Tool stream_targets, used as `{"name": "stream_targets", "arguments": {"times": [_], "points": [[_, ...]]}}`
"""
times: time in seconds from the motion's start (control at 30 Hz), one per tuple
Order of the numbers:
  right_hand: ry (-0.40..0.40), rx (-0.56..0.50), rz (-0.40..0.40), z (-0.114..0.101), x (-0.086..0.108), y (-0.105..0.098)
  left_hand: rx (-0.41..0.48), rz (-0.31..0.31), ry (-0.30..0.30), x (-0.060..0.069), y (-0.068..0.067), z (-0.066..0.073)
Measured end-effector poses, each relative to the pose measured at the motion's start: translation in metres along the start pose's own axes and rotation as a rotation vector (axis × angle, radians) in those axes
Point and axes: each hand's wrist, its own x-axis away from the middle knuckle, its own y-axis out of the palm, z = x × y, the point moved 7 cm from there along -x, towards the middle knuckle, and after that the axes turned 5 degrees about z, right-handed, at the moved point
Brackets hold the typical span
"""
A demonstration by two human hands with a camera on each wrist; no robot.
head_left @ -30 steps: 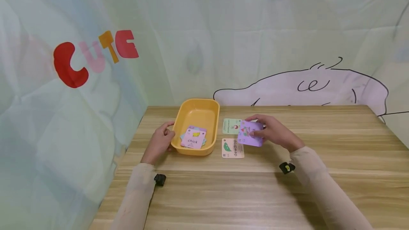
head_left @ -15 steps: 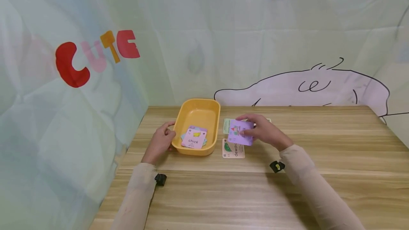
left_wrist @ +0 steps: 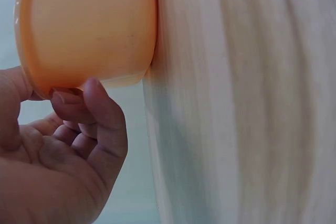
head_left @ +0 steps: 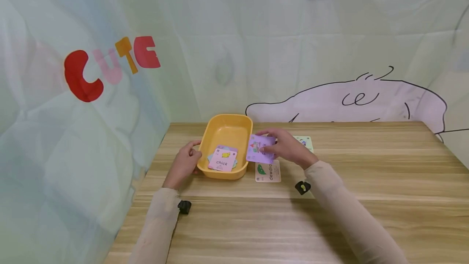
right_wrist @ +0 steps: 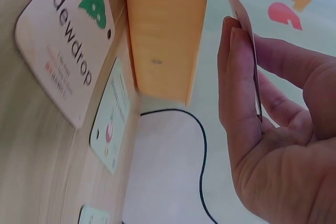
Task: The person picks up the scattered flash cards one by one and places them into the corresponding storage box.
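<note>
My left hand [head_left: 182, 164] grips the left rim of a yellow plastic tray [head_left: 229, 132]. In the left wrist view its thumb and curled fingers pinch the tray's edge [left_wrist: 94, 30]. My right hand [head_left: 291, 146] holds a purple flashcard [head_left: 255, 155] between thumb and fingers, raised at the tray's right rim; part of its printed word is covered. Inside the tray lies a small pile of flashcards, a pink "chick" card [head_left: 222, 160] on top. Below the right hand a "dewdrop" flashcard [head_left: 266, 174] lies on the table, its upper part hidden by the purple one.
A pale green flashcard [head_left: 307, 142] shows right of the right hand. In the right wrist view another green flashcard [right_wrist: 113, 116] lies beyond the dewdrop card. The wood-grain table [head_left: 256, 223] meets a printed curtain [head_left: 205, 72] at the back and left.
My right hand has carried the purple flashcard leftward, from above the table cards to the tray's right rim. The left hand stays in place on the tray.
</note>
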Motion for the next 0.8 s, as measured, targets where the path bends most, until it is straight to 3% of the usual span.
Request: {"name": "stream_targets", "arguments": {"times": [0.37, 0.8], "points": [[-0.033, -0.058, -0.015, -0.011, -0.013, 0.021, 0.006, 0.002, -0.005, -0.003, 0.001, -0.002], [-0.043, -0.055, -0.012, -0.018, -0.024, 0.038, 0.023, 0.001, -0.006, -0.003, 0.001, -0.002]]}}
